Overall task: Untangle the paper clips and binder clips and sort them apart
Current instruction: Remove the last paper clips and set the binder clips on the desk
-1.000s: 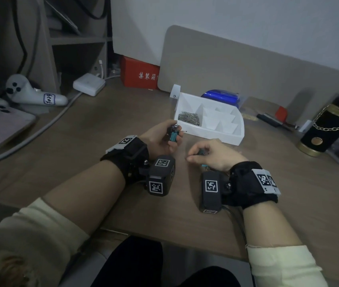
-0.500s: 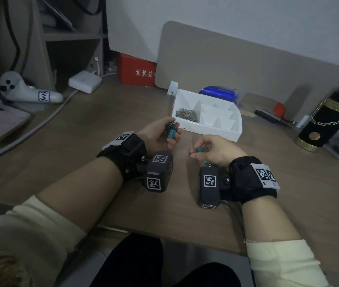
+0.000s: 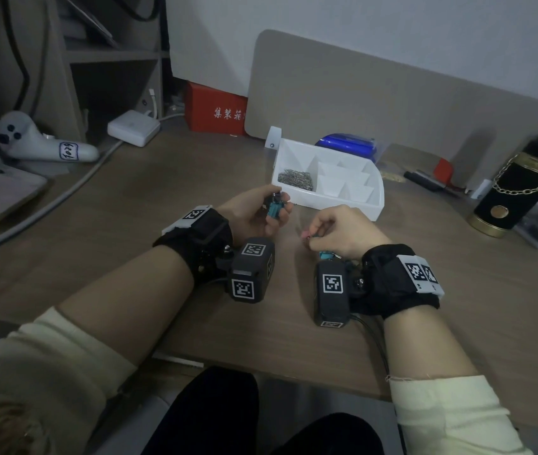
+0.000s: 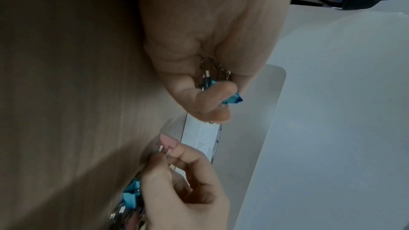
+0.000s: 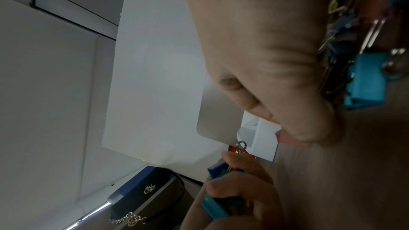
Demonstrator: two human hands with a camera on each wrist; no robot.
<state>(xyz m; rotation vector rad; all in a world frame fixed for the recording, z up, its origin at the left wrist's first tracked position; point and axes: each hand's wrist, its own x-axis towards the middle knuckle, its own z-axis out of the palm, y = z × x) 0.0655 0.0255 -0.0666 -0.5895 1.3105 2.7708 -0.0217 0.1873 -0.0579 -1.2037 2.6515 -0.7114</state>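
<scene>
A teal binder clip point(image 3: 275, 210) is gripped in the curled left hand point(image 3: 254, 213); a paper clip point(image 4: 165, 150) is pinched by the right hand point(image 3: 343, 233). It is best dropped onto the sorted clips point(image 3: 295, 178) in the tray point(image 3: 364, 205).

Head view: from above, facing forward and down over the counter point(image 3: 458, 307), both forearms in frame. Left wrist view: close along the left hand point(image 4: 210, 50), facing the right hand point(image 4: 183, 190). Right wrist view: close, facing back the opposite way. All three share the white tray point(image 3: 339, 205).
</scene>
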